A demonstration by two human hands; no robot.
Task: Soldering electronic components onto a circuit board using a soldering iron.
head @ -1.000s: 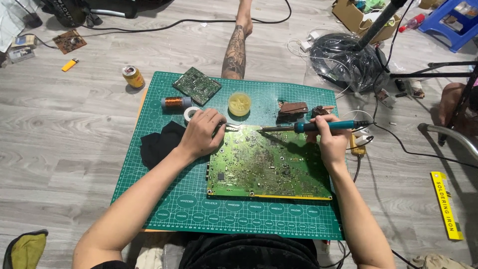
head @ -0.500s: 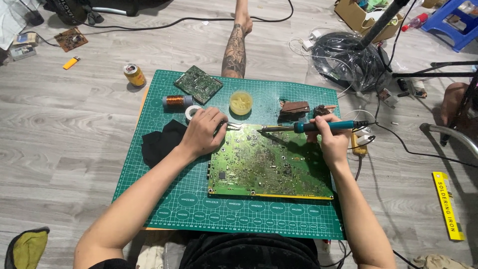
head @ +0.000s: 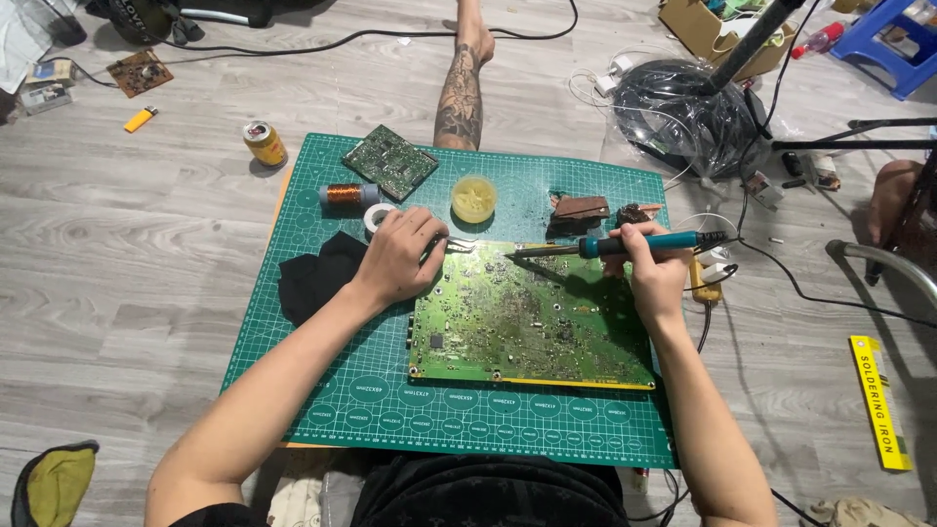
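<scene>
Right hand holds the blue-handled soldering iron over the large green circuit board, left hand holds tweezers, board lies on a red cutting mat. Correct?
Not quite: the head view shows a green gridded cutting mat, not red. The rest stands: right hand, blue-handled soldering iron, large green circuit board, left hand, metal tweezers.

Your green cutting mat lies on the grey wood-plank floor

On your mat: a large green circuit board, a smaller circuit board, a copper wire spool, a round yellow tin, black cloth; a drink can stands on the floor beside it
</scene>
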